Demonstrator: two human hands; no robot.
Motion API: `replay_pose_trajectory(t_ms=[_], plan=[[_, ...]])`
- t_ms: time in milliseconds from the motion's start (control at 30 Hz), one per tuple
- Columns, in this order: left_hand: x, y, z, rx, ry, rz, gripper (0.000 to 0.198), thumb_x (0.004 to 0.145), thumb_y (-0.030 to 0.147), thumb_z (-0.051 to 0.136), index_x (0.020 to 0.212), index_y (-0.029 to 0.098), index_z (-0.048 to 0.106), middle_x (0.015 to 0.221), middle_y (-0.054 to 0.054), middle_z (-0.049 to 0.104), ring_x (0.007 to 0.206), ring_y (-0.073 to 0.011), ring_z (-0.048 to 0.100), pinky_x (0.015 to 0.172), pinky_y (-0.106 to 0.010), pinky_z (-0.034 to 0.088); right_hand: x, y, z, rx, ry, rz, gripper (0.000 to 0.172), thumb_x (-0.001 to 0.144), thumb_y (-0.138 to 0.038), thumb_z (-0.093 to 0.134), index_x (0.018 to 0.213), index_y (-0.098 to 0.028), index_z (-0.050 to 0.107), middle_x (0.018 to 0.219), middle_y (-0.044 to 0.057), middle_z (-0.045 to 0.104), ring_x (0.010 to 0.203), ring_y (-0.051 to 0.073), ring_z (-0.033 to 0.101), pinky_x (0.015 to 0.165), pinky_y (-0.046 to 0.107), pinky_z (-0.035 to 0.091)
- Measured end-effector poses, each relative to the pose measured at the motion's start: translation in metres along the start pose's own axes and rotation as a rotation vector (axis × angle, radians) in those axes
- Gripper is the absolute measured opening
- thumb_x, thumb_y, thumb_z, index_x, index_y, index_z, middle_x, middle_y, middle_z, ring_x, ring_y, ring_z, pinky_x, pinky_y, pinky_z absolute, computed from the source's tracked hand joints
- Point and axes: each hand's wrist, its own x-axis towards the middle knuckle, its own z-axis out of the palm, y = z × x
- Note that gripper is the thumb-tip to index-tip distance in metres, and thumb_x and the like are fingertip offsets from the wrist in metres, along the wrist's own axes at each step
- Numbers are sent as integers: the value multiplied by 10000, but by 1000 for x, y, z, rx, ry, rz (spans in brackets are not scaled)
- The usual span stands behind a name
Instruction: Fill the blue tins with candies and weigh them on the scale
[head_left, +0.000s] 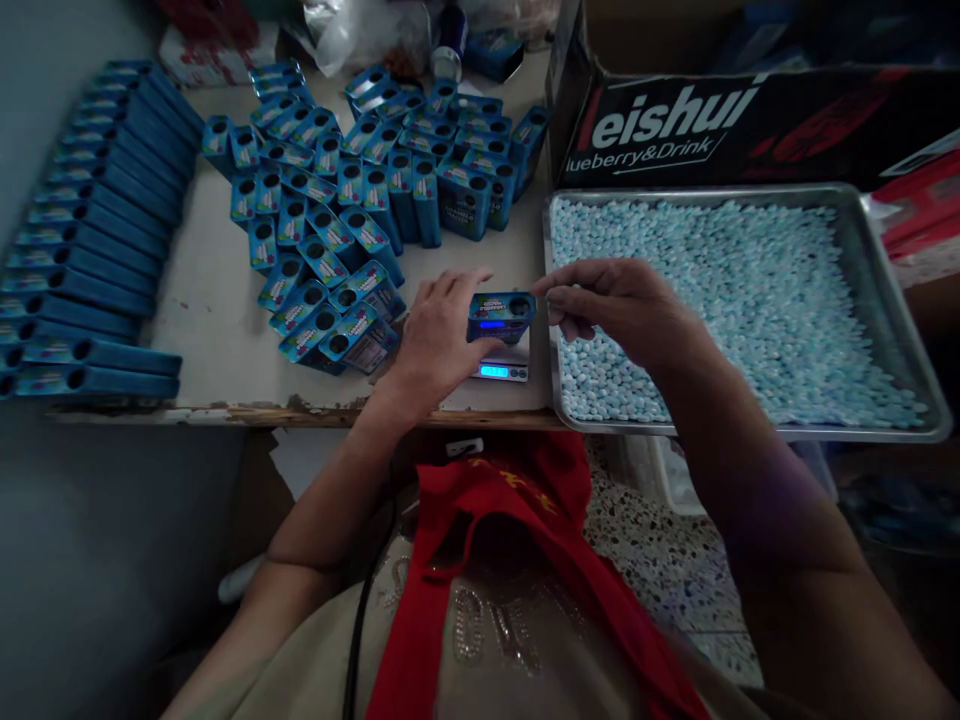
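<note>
A small blue candy box (501,308) with a round opening in its top stands upright over a digital scale (517,372) with a lit blue display. My left hand (439,340) is closed around the box's left side, thumb in front and fingers behind. My right hand (611,305) is beside the box's right end, over the left rim of a metal tray (862,215). Its thumb and forefinger are pinched together; whatever is between them is too small to make out. Pale blue and white candies (720,310) cover the tray.
Many similar blue boxes (322,260) stand crowded on the table (217,330) to the left and behind. A long row of boxes (97,230) lines the far left. A black carton (750,120) sits behind the tray. The table's worn front edge (315,415) is near my body.
</note>
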Motion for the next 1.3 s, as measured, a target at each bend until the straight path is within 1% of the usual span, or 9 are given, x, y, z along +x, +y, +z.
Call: replay_pose_trajectory(t_ms=[233, 367, 533, 633, 733, 867, 967, 1100, 1300], plan=[[15, -10, 17, 4, -30, -14, 696, 813, 289, 1056, 1431, 202, 747, 1401, -138, 781, 1346, -378, 741, 1202, -553, 609, 20, 6, 13, -164, -5, -33, 160, 956, -419, 892, 980, -263, 914, 644, -19, 674, 549, 139, 544, 537, 305, 431], [19, 9, 18, 25, -145, 64, 336, 1030, 294, 831, 1353, 207, 795, 1280, -53, 829, 1267, -286, 790, 1156, -463, 665, 11, 8, -5, -253, 12, -57, 197, 1034, -419, 786, 1060, -283, 927, 657, -7, 673, 567, 148, 554, 579, 327, 445], [5, 4, -63, 104, 70, 14, 282, 1138, 325, 742, 1413, 260, 747, 1365, -45, 811, 1325, -264, 765, 1185, -433, 658, -5, 49, -46, -736, 427, -349, 273, 897, -550, 978, 1142, -451, 908, 1099, 113, 785, 761, 280, 694, 537, 398, 462], [-9, -59, -161, 166, 234, 0, 494, 1067, 428, 879, 1496, 294, 675, 1480, -55, 760, 1359, -289, 710, 1262, -529, 605, 5, 60, -26, -671, 382, -453, 332, 945, -629, 910, 1270, -594, 854, 1212, 92, 765, 830, 337, 704, 573, 484, 540], [-28, -167, -254, 201, 252, -108, 765, 906, 761, 954, 1450, 293, 687, 1370, 1, 779, 1209, -263, 682, 1254, -547, 583, 20, 43, 36, -555, 166, -382, 170, 1044, -477, 827, 1198, -532, 876, 1045, 75, 768, 810, 346, 718, 734, 563, 603], [-55, -295, -313, 155, 169, -394, 956, 715, 920, 977, 1429, 328, 745, 1263, 45, 790, 1079, -213, 614, 1233, -518, 574, 48, 19, 124, -581, -47, -422, 170, 1069, -434, 759, 1155, -372, 892, 984, 102, 775, 822, 312, 725, 787, 482, 580], [-85, -323, -321, 90, -49, -493, 856, 668, 856, 1026, 1323, 351, 808, 1209, 43, 813, 1044, -219, 582, 1167, -472, 595, 55, 8, 173, -746, -198, -394, 242, 1131, -457, 666, 1134, -332, 874, 1054, 107, 829, 905, 297, 774, 762, 390, 531], [-123, -284, -305, 217, -146, -532, 446, 1084, 469, 770, 1447, 214, 719, 1369, 30, 769, 1191, -184, 581, 1271, -422, 501, 37, -8, 223, -1179, -384, -181, 242, 1184, -411, 628, 1199, -250, 809, 1052, 109, 884, 944, 316, 852, 624, 329, 350], [-129, -241, -261, 570, -55, -581, 328, 1051, 289, 849, 1321, 200, 686, 1335, -35, 713, 1240, -217, 566, 1218, -385, 442, 23, -10, 243, -1400, -223, -11, 338, 1184, -502, 644, 1128, -200, 785, 987, 151, 857, 841, 314, 838, 600, 331, 191]])
